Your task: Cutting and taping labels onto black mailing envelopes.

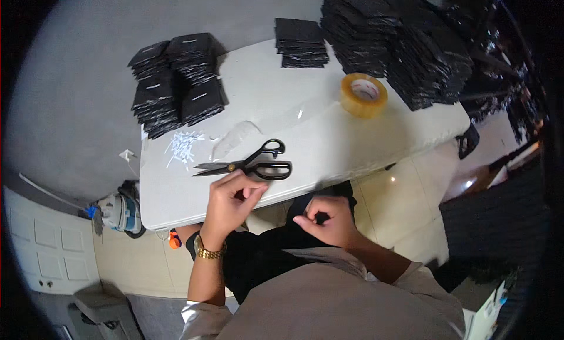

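My left hand (232,200), with a gold watch (210,251) on its wrist, is over the table's near edge, just below the black-handled scissors (235,168). Its fingers are curled in toward the thumb. Whatever they may hold, if anything, does not show. My right hand (329,218) hovers over my lap beyond the table edge, fingers bent round to meet the thumb, contents also hidden. The scissors lie flat, blades pointing left and slightly apart. Left of them is a small pile of white strips (184,146). A strip of clear film (235,139) lies behind the scissors.
On the white table (317,146) stand stacks of black packets (176,81) at the back left, a smaller black stack (301,43) and a large heap (399,46) at the back right. A yellowish tape roll (363,95) is before the heap. A vacuum cleaner (120,213) is left.
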A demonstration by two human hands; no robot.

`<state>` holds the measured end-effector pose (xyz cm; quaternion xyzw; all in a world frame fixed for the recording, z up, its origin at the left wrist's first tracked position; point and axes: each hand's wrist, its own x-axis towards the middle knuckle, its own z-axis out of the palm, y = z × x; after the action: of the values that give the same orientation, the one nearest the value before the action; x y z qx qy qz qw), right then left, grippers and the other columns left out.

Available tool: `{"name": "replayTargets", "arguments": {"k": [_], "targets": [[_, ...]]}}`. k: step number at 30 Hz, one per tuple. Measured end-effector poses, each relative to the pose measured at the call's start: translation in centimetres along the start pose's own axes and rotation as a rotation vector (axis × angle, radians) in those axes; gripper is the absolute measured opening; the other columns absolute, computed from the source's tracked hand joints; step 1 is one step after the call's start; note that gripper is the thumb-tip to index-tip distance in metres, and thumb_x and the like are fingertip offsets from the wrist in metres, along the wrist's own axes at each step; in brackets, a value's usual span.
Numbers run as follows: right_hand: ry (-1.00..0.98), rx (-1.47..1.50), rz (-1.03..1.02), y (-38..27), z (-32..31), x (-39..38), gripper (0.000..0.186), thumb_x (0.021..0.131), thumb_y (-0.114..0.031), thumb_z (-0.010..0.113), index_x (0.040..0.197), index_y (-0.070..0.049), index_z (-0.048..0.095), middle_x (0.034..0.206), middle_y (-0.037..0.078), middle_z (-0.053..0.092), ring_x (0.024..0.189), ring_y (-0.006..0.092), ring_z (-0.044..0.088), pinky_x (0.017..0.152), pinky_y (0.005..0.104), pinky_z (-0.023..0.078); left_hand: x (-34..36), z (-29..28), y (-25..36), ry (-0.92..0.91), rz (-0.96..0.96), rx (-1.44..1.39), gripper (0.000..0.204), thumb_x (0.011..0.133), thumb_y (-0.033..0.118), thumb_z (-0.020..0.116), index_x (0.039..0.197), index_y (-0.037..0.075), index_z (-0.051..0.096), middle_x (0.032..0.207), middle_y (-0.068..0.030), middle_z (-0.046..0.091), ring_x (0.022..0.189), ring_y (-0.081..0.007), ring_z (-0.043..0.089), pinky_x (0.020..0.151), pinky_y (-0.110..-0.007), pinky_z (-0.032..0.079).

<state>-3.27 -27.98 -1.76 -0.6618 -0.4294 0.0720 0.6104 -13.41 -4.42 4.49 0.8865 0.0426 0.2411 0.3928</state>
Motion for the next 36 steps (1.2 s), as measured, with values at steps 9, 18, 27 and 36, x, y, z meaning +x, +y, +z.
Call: {"name": "replayTargets", "arguments": {"k": [9, 18, 27, 36], "targets": [[-0.388, -0.167, -0.155, -3.2, 1.9, 17.5, 0.023, 0.091, -0.013, 0.082, 0.105, -0.002, 0.067, 0.091, 0.01, 0.073, 0.084, 0.0217, 0.073, 0.08, 0.0344, 0.058, 0.5, -8.7, -6.4, 0.352, -0.292, 0.251, 0.027, 0.102, 0.016, 0.069, 0.086, -0.003, 0.078, 0.07, -0.0081, 0.065, 0.063, -0.0166, 0.054, 0.063, -0.032, 0.044], [-0.749, -0.423, -0.335, 1.8, 11.7, 26.0, 0.037, 0.093, -0.019, 0.078, 0.126, -0.006, 0.07, 0.123, 0.015, 0.072, 0.115, 0.034, 0.068, 0.101, 0.045, 0.054, 2.4, -9.4, -9.8, 0.097, -0.303, 0.235, 0.02, 0.088, 0.014, 0.081, 0.096, -0.004, 0.081, 0.092, -0.0155, 0.076, 0.079, -0.0253, 0.074, 0.073, -0.036, 0.056], [-0.578, -0.587, -0.249, 0.7, 8.2, 18.3, 0.033, 0.09, -0.022, 0.082, 0.116, -0.004, 0.07, 0.109, 0.013, 0.067, 0.108, 0.0335, 0.067, 0.096, 0.0432, 0.055, 1.7, -8.4, -10.4, 0.177, -0.232, 0.094, 0.009, 0.086, 0.002, 0.079, 0.091, -0.005, 0.079, 0.089, -0.0146, 0.074, 0.07, -0.0205, 0.069, 0.068, -0.033, 0.055], [-0.549, -0.637, -0.191, 1.9, 8.3, 16.3, 0.025, 0.091, -0.024, 0.082, 0.103, -0.002, 0.075, 0.111, 0.013, 0.064, 0.109, 0.0336, 0.064, 0.099, 0.0456, 0.054, 2.5, -9.0, -6.6, 0.327, -0.211, -0.026, 0.009, 0.094, 0.008, 0.077, 0.091, -0.001, 0.076, 0.08, -0.0041, 0.072, 0.07, -0.0086, 0.062, 0.064, -0.025, 0.049]]}}
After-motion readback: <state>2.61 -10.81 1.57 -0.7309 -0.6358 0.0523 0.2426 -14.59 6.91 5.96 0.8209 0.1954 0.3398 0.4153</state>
